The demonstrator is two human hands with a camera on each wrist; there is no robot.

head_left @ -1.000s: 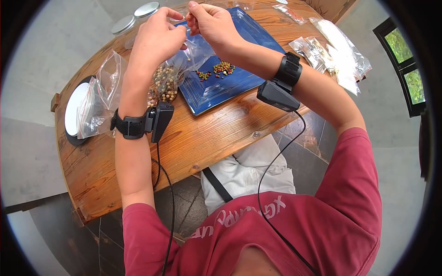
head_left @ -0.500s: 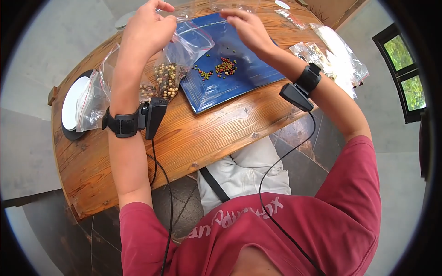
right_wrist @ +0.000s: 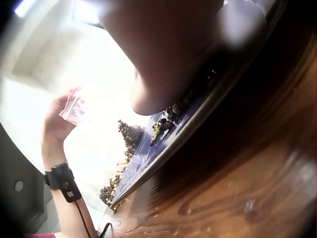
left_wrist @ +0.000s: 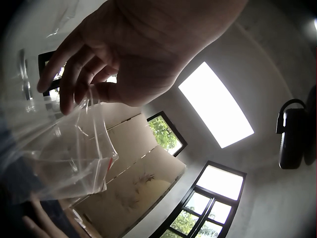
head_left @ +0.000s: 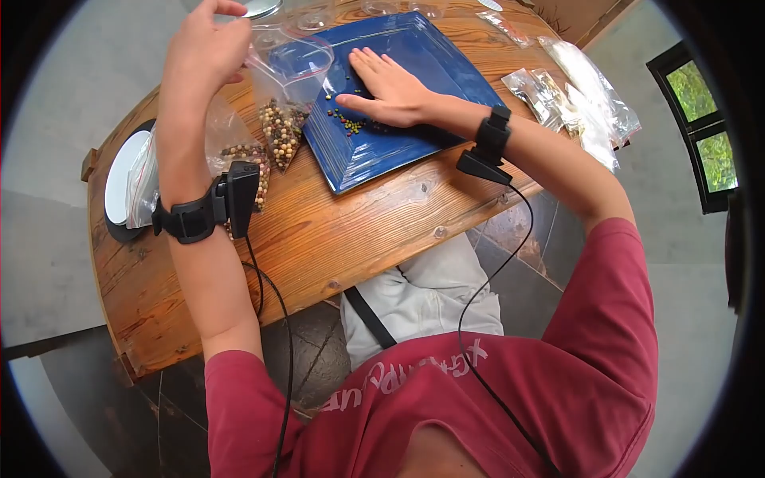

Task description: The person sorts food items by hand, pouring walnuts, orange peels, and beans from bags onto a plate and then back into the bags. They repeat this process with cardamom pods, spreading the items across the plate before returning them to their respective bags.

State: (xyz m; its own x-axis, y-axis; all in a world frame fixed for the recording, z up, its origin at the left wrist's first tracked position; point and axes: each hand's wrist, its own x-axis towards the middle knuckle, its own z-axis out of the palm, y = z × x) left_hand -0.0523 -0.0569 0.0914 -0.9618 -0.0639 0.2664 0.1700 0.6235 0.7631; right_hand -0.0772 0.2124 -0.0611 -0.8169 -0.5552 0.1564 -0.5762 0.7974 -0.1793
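My left hand (head_left: 205, 49) is raised at the far left of the plate and pinches the rim of a clear zip bag (left_wrist: 79, 153) between thumb and fingers. Its mouth gapes, and small round multicoloured pieces, like peppercorns or beads, fill its bottom corner (head_left: 283, 135). Palm down on the square blue plate (head_left: 446, 76) lies my right hand (head_left: 392, 89), fingers straight and thumb held apart. Beneath it the larger heap of small pieces is hidden. Several green and yellow pieces (head_left: 347, 123) show just below the thumb.
A second clear bag of similar pieces (head_left: 247, 151) lies left of the held one. Further left is a white round lid or dish (head_left: 127, 179) on a dark base. Clear packets (head_left: 550, 92) and a white-filled bag (head_left: 590, 88) lie at the right. Clear containers (head_left: 311, 16) stand behind.
My hands were together over the plate and have parted. The left has moved left with the bag; the right has come down flat onto the plate, covering the heap.
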